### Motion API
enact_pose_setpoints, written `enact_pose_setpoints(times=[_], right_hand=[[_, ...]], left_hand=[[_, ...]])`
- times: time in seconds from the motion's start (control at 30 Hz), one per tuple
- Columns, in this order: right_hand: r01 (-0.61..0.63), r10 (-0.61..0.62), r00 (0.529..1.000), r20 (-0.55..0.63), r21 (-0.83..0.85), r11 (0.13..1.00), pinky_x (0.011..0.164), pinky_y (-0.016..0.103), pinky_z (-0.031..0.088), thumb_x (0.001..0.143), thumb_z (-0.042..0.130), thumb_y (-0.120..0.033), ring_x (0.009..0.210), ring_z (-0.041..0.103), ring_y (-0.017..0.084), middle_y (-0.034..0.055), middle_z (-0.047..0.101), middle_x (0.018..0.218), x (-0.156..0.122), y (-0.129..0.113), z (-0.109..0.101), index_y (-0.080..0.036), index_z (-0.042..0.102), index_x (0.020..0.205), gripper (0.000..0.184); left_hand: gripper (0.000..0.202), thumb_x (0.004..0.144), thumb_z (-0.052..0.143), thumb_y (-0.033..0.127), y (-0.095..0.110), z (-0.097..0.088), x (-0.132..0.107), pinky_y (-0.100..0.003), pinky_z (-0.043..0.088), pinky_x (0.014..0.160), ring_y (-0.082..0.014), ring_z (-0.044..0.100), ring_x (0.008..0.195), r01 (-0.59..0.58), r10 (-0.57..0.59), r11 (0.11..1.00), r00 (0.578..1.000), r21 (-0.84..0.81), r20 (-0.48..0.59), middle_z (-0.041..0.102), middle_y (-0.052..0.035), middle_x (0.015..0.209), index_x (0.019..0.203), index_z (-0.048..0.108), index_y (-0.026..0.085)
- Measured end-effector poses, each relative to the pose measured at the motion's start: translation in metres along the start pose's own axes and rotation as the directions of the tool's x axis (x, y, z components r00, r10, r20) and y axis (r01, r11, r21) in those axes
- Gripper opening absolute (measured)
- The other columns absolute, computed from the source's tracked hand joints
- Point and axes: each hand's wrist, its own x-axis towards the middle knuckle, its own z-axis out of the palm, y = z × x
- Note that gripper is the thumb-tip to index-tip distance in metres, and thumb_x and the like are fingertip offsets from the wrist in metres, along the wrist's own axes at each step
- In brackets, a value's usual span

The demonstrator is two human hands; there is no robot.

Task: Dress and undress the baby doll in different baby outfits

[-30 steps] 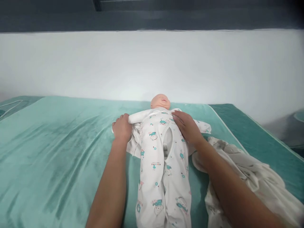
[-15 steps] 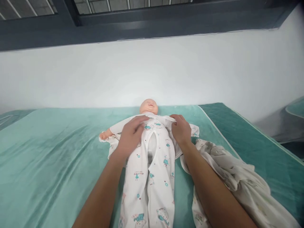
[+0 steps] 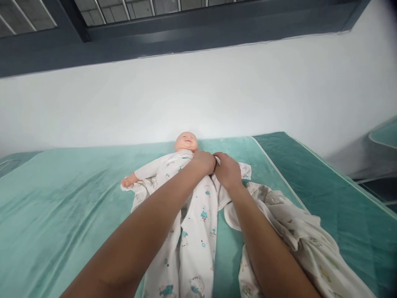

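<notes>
A baby doll (image 3: 186,142) lies on its back, its head toward the wall. It wears a white top (image 3: 151,166) under white baby overalls (image 3: 203,215) with blue cartoon prints and an open crotch. My left hand (image 3: 204,162) reaches across the doll's chest, fingers curled on the edge of the overalls near the shoulder at the right. Beside it, almost touching, my right hand (image 3: 228,169) is closed on the same edge. The pinched cloth is mostly hidden by the fingers. A printed white garment (image 3: 136,192) is spread beneath the doll's arms.
A crumpled pale printed cloth (image 3: 297,229) lies to the right of the doll, partly under my right forearm. Light green fabric (image 3: 71,207) covers the bed, with a darker green strip (image 3: 310,178) at the right. A white wall (image 3: 155,99) stands behind, below a dark window frame (image 3: 173,37).
My left hand has moved right across the doll's chest and now meets my right hand at the shoulder. The whole view has shifted slightly.
</notes>
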Motion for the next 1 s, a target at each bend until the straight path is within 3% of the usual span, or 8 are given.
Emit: enact_pose_setpoints(times=[0.1,0.2,0.37,0.57,0.73,0.83,1.0], right_hand=[[-0.004,0.005,1.000,-0.009,0.032,0.999,0.087,0.038,0.042,0.084,0.043,-0.013,0.106,0.061,0.027,0.0080,0.068,0.113,0.001,0.002,-0.002,-0.025,0.061,0.117,0.040],[-0.035,0.036,0.999,-0.016,0.106,0.994,0.086,0.036,0.044,0.079,0.043,-0.008,0.108,0.061,0.025,0.0053,0.067,0.117,0.001,0.005,-0.002,-0.026,0.060,0.118,0.047],[-0.102,0.122,0.991,-0.060,0.265,0.959,0.085,0.036,0.046,0.076,0.041,-0.008,0.105,0.062,0.025,0.0033,0.068,0.117,0.002,0.011,-0.004,-0.026,0.063,0.111,0.045],[-0.120,0.203,0.973,-0.113,0.505,0.855,0.088,0.039,0.049,0.066,0.044,-0.013,0.097,0.064,0.024,0.0057,0.071,0.105,0.006,0.023,-0.003,-0.021,0.066,0.101,0.042],[-0.109,0.257,0.955,-0.146,0.634,0.766,0.080,0.037,0.051,0.059,0.046,-0.018,0.090,0.064,0.023,0.0073,0.071,0.098,0.008,0.029,0.000,-0.019,0.068,0.093,0.040],[-0.157,0.334,0.941,-0.062,0.793,0.589,0.072,0.034,0.052,0.058,0.052,-0.021,0.084,0.064,0.021,0.0073,0.071,0.096,0.010,0.028,0.002,-0.018,0.068,0.091,0.037],[-0.196,0.386,0.912,0.142,0.975,0.105,0.079,0.032,0.056,0.060,0.061,-0.023,0.094,0.069,0.020,0.0075,0.073,0.098,0.012,0.023,0.001,-0.018,0.066,0.085,0.026]], left_hand=[[0.037,0.079,0.059,0.021,-0.001,0.003,0.011,-0.045,0.049,0.091,-0.0315,0.065,0.106,0.038,-0.039,0.999,0.999,0.005,0.037,0.068,-0.0164,0.118,0.116,0.067,0.020],[0.039,0.077,0.059,0.017,-0.002,-0.001,0.007,-0.043,0.048,0.090,-0.0296,0.066,0.102,0.061,-0.061,0.998,0.997,0.003,0.049,0.072,-0.0149,0.108,0.116,0.065,0.019],[0.037,0.080,0.056,0.016,-0.014,-0.015,-0.022,-0.042,0.048,0.091,-0.0292,0.065,0.103,0.067,-0.067,0.998,0.998,0.010,-0.012,0.069,-0.0152,0.112,0.116,0.061,0.014],[0.037,0.080,0.051,0.014,-0.051,-0.025,-0.055,-0.040,0.051,0.077,-0.0310,0.064,0.100,0.137,-0.135,0.990,0.987,0.018,-0.087,0.065,-0.0171,0.114,0.117,0.056,0.013],[0.030,0.081,0.050,0.014,-0.073,-0.025,-0.080,-0.038,0.050,0.076,-0.0279,0.063,0.094,0.170,-0.168,0.985,0.977,0.000,-0.129,0.064,-0.0143,0.109,0.111,0.055,0.016],[0.030,0.080,0.049,0.013,-0.074,-0.025,-0.089,-0.038,0.049,0.075,-0.0277,0.063,0.093,0.176,-0.177,0.984,0.976,-0.018,-0.125,0.063,-0.0139,0.109,0.110,0.054,0.017],[0.031,0.082,0.048,0.016,-0.063,-0.019,-0.083,-0.038,0.050,0.073,-0.0284,0.063,0.092,0.111,-0.115,0.993,0.984,-0.039,-0.133,0.063,-0.0142,0.110,0.112,0.053,0.017]])
